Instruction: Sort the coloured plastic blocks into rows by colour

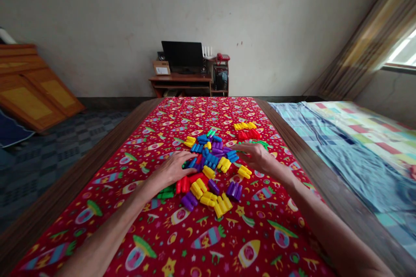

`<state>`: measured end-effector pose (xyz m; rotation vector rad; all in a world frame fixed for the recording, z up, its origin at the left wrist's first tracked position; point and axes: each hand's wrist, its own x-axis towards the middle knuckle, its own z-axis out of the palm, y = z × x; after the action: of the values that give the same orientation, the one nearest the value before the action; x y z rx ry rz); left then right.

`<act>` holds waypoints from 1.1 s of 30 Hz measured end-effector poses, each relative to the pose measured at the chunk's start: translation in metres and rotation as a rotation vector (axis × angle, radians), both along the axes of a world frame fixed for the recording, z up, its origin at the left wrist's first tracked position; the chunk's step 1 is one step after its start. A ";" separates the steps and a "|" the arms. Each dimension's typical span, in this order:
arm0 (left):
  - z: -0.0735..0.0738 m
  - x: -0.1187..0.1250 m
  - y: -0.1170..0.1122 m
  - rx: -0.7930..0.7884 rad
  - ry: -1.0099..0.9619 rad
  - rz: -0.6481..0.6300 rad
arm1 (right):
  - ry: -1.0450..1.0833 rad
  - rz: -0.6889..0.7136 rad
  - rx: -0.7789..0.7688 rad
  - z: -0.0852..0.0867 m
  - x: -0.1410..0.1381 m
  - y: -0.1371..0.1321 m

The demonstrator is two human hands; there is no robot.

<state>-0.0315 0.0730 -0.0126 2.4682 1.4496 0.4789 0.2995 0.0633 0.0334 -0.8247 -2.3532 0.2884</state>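
Note:
A loose pile of plastic building blocks (211, 164) in blue, yellow, purple, red and green lies on a red rocket-print cloth (208, 233) over a wooden table. My left hand (173, 169) rests palm down at the pile's left edge, fingers spread over blue and red blocks. My right hand (256, 156) reaches in from the right, its fingers stretched toward a blue block (232, 155). I see nothing held in either hand. Sorted rows of yellow blocks (244, 126) and red blocks (248, 134) lie farther back, with green blocks (262, 143) behind my right hand.
The table's wooden edge (286, 138) runs along both sides. A bed with a patchwork sheet (357, 147) lies to the right. A desk with a monitor (182, 56) stands at the far wall. Wooden cabinet panels (32, 91) lean at the left.

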 end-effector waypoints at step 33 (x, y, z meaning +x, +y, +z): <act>0.013 0.056 -0.039 0.276 0.179 -0.066 | -0.079 -0.421 -0.038 -0.035 0.048 -0.029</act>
<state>0.0243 0.0335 0.0007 2.8310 1.4464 0.4851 0.3476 0.0348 -0.0016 -1.3403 -2.1808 0.1240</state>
